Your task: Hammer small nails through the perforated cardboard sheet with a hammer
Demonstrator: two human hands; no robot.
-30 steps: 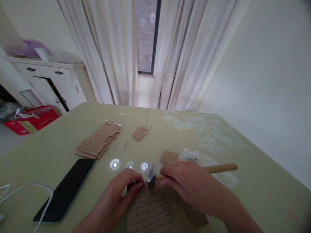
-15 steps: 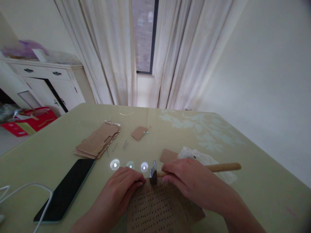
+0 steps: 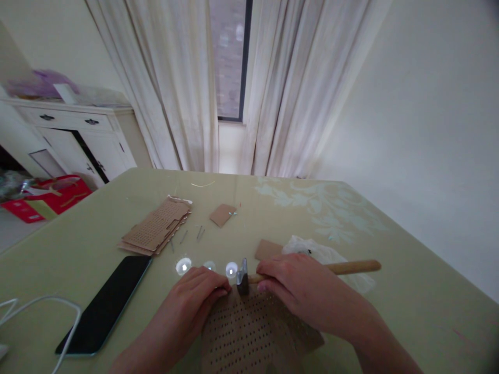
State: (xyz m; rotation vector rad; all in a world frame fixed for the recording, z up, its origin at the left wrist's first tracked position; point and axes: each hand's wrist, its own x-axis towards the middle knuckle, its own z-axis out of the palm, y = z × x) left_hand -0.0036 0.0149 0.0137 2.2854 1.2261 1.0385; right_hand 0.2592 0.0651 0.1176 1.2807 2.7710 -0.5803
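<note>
Hammer over perforated cardboard.
Right hand (image 3: 296, 291) gripped the hammer (image 3: 243, 277) near its head; left hand (image 3: 195, 301) pressed fingers-down on the perforated cardboard (image 3: 253, 332).

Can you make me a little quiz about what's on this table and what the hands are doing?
1. True or false: the right hand grips the hammer close to its metal head.
2. What lies on the table left of the left hand? A) a cup B) a dark phone C) scissors
3. Fill in: the left hand presses on a cardboard sheet full of small ____.

Key: 1 true; 2 B; 3 holes.
</note>
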